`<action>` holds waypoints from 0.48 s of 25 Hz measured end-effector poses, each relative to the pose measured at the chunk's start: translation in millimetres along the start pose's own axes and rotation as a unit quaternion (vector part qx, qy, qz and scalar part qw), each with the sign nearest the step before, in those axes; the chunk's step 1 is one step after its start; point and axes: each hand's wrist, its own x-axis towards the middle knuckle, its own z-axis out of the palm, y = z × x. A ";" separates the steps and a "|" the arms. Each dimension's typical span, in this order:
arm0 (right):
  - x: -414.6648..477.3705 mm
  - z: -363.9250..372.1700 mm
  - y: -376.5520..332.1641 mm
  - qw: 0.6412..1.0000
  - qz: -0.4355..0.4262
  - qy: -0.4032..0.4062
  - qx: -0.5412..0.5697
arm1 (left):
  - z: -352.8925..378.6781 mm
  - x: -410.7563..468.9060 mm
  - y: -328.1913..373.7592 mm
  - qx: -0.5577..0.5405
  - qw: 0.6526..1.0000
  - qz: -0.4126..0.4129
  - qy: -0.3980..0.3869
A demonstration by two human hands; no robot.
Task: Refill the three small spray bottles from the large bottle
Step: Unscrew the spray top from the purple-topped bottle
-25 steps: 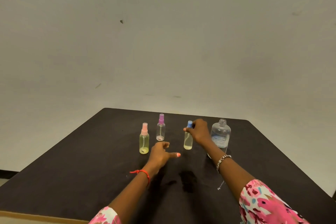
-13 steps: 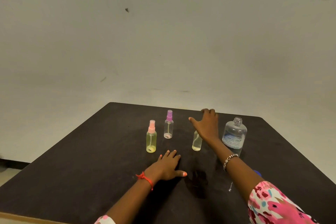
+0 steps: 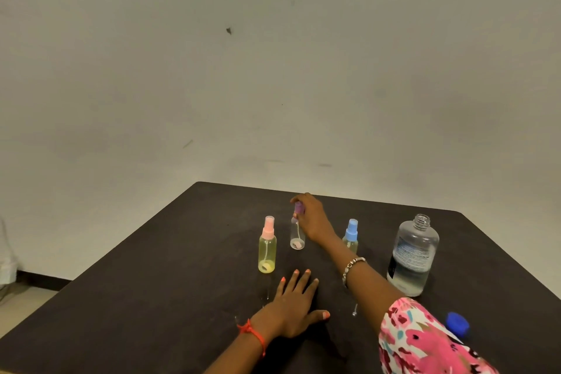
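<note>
Three small spray bottles stand on the dark table (image 3: 151, 297): a pink-capped one (image 3: 267, 249) with yellow liquid, a purple-capped clear one (image 3: 297, 237) behind it, and a blue-capped one (image 3: 351, 235) partly behind my right forearm. My right hand (image 3: 311, 217) reaches across and grips the purple cap from above. The large clear bottle (image 3: 413, 255) stands uncapped at the right, partly filled. My left hand (image 3: 296, 302) rests flat on the table, fingers spread, in front of the pink-capped bottle.
A blue screw cap (image 3: 457, 323) lies on the table at the near right, by my sleeve. A few drops of liquid (image 3: 354, 311) glint on the table. A plain wall rises behind the far edge.
My right hand left the blue-capped bottle, swung left and took hold of the purple cap. My left hand uncurled and settled flat on the table.
</note>
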 end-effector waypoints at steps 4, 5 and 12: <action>-5.2 -20.0 -15.0 1.000 -0.008 0.015 -0.004 | -5.0 -0.3 1.8 -0.039 0.999 -0.012 0.017; -7.6 -28.6 -21.9 1.000 -0.012 0.018 0.000 | -8.3 -1.6 5.0 -0.080 0.995 -0.009 0.061; -35.6 -101.1 -74.7 0.999 -0.031 -0.005 -0.045 | -67.0 -22.1 55.0 -0.319 0.814 -0.020 0.485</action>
